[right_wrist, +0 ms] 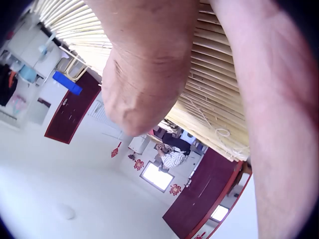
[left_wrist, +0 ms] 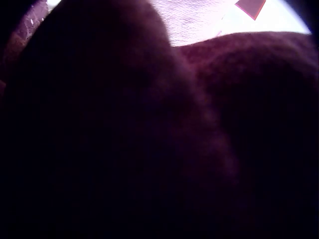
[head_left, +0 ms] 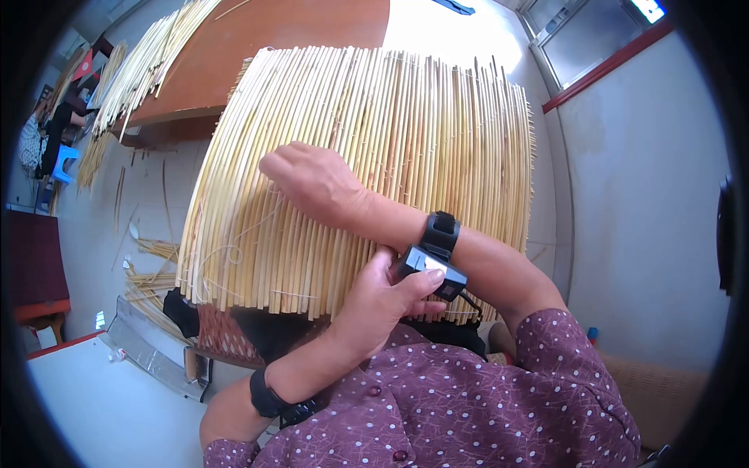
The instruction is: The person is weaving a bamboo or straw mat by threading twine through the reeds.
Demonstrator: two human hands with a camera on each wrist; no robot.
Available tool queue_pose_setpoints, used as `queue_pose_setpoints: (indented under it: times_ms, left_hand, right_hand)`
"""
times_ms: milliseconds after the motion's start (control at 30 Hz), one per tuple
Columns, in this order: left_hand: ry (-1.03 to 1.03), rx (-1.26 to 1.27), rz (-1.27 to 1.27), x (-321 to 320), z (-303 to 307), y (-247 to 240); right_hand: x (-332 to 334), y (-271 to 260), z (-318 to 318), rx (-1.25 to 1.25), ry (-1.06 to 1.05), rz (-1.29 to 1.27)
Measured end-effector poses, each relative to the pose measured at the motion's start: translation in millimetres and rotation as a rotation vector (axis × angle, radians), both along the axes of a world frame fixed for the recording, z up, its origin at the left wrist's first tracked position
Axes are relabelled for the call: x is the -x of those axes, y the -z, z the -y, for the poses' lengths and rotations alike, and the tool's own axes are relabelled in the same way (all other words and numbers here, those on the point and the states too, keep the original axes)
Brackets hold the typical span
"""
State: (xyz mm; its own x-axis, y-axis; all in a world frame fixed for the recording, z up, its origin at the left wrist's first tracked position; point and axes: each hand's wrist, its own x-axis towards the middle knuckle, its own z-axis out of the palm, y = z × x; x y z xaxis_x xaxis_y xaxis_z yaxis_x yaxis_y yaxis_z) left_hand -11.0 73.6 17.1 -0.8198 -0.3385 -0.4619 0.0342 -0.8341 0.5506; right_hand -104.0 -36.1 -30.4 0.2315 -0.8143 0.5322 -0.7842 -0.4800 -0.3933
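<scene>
We saw the mat (head_left: pixel 452 156) before the person, the right hand (head_left: pixel 312 181) over it, left of its middle; the left hand (head_left: pixel 381 300), across its near edge, touched the wrist camera (head_left: pixel 431 271). Beyond lay the table (head_left: pixel 304 23), sticks (head_left: pixel 152 62) on its left end.

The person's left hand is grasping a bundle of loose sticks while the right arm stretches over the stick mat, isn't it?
Not quite: the left hand holds the black device strapped to the right wrist, not loose sticks, as the head view shows. The right arm does stretch over the stick mat.
</scene>
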Motion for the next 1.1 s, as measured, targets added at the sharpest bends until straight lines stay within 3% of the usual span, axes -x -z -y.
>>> queue_pose_setpoints:
  times_ms: [67, 133, 167, 233, 267, 367, 500, 567, 700, 767, 800, 867, 1100]
  left_hand:
    - [-0.002, 0.048, -0.038, -2.2, -1.5, 2.4]
    - [0.001, 0.046, -0.051, -4.0, -1.8, 6.0]
    - [0.006, 0.046, -0.064, -4.8, -1.6, 6.9]
    - [-0.017, 0.029, -0.071, -5.3, -0.7, 6.4]
    - [-0.038, 0.013, -0.077, -5.2, -0.3, 5.8]
    - [-0.004, 0.103, -0.030, -2.4, -0.1, -0.4]
    - [0.089, 0.148, -0.027, -6.7, 3.5, 0.3]
    - [0.085, 0.087, -0.073, -5.4, 6.8, 1.2]
    - [-0.005, 0.106, -0.036, -0.4, 2.1, 7.8]
    - [-0.024, 0.094, -0.060, -4.1, -1.3, 9.9]
    - [-0.025, 0.093, -0.060, -4.3, -2.2, 11.5]
    - [-0.029, 0.051, -0.057, -4.7, -3.3, 13.8]
    - [-0.054, -0.038, -0.089, -2.5, -7.8, 20.1]
  right_hand:
    - [-2.5, 0.6, -0.7, -0.041, 0.022, 0.148]
    - [-5.6, 0.6, 0.3, -0.126, 0.060, 0.595]
    - [-4.6, 0.0, 1.6, -0.128, 0.059, 0.595]
    - [0.2, -4.5, 5.9, -0.456, 0.040, 1.216]
    - [3.0, -5.6, 6.8, -0.458, 0.039, 1.216]
    - [8.3, -5.4, 6.9, -0.562, -0.036, 1.565]
    - [9.1, -6.3, 2.2, -0.527, 0.038, 1.485]
    - [10.0, -5.8, 2.0, -0.338, 0.096, 1.052]
    - [1.3, -9.2, -1.4, -0.224, 0.025, 0.900]
    - [-0.3, -13.3, -1.7, -0.369, 0.012, 1.283]
    - [0.0, -14.1, -2.1, -0.370, 0.012, 1.284]
    - [1.7, -15.0, -3.3, -0.487, -0.055, 1.609]
    - [5.8, -10.0, -10.0, -0.592, -0.224, 1.851]
